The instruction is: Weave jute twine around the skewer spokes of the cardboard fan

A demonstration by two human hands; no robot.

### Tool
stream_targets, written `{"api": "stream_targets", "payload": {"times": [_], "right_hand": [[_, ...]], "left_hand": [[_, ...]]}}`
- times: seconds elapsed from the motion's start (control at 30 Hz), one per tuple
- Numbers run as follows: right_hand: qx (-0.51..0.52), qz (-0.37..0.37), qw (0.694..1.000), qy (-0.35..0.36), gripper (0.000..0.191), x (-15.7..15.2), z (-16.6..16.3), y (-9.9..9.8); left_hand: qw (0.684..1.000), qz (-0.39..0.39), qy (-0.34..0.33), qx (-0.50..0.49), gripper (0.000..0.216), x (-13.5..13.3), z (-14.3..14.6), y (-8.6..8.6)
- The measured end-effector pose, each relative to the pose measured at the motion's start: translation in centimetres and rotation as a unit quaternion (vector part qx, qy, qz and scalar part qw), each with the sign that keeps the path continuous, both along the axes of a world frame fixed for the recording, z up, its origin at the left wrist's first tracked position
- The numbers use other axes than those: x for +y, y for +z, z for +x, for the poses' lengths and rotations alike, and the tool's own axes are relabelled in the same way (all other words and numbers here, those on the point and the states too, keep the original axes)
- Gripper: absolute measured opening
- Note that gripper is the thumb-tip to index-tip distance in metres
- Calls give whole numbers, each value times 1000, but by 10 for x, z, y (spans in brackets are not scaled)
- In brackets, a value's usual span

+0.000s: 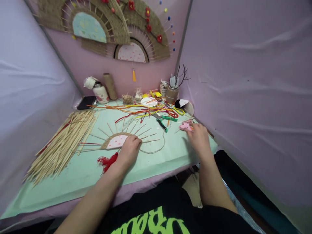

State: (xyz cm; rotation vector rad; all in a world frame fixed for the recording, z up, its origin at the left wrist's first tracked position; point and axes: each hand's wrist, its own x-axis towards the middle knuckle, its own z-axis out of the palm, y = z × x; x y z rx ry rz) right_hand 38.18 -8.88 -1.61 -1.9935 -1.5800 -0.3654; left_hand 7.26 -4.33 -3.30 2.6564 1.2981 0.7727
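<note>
The part-woven fan (116, 142), its spokes (90, 143) left bare, is being held by the curled left hand (131, 148), pink scraps (185, 126) being touched by the half-curled right hand (199, 139), grip unclear.

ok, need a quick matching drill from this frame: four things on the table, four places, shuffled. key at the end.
Things
1. half-round fan
2. red yarn bundle
3. pink piece
4. pile of sticks

Places
A. at the right hand
B. on the left part of the table
C. under the left hand at one end
D. beside the left forearm

Pairs: 1-C, 2-D, 3-A, 4-B
</note>
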Motion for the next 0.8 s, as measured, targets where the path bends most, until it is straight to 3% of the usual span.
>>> {"api": "stream_targets", "payload": {"times": [0.13, 0.23, 0.43, 0.57, 0.7, 0.8], "right_hand": [[-51, -153, 984, -72, 44, 7, 29, -8], [-54, -174, 981, -73, 43, 13, 32, -16], [-32, -146, 986, -68, 42, 22, 36, -26], [21, -84, 994, -64, 46, 10, 42, -20], [151, 15, 987, -59, 50, -13, 38, 0], [308, 75, 948, -21, 50, -25, 17, 14]], "left_hand": [[1000, 16, 17, -20, 18, -2, 0, 0], [999, 12, 23, -25, 17, -3, -1, -1], [999, 0, 35, -26, 16, -4, 1, -1], [999, -7, 46, -17, 17, -4, 2, -1], [998, -23, 51, -16, 19, -3, 3, -2], [998, -30, 53, -16, 20, -3, 3, -2]]}}
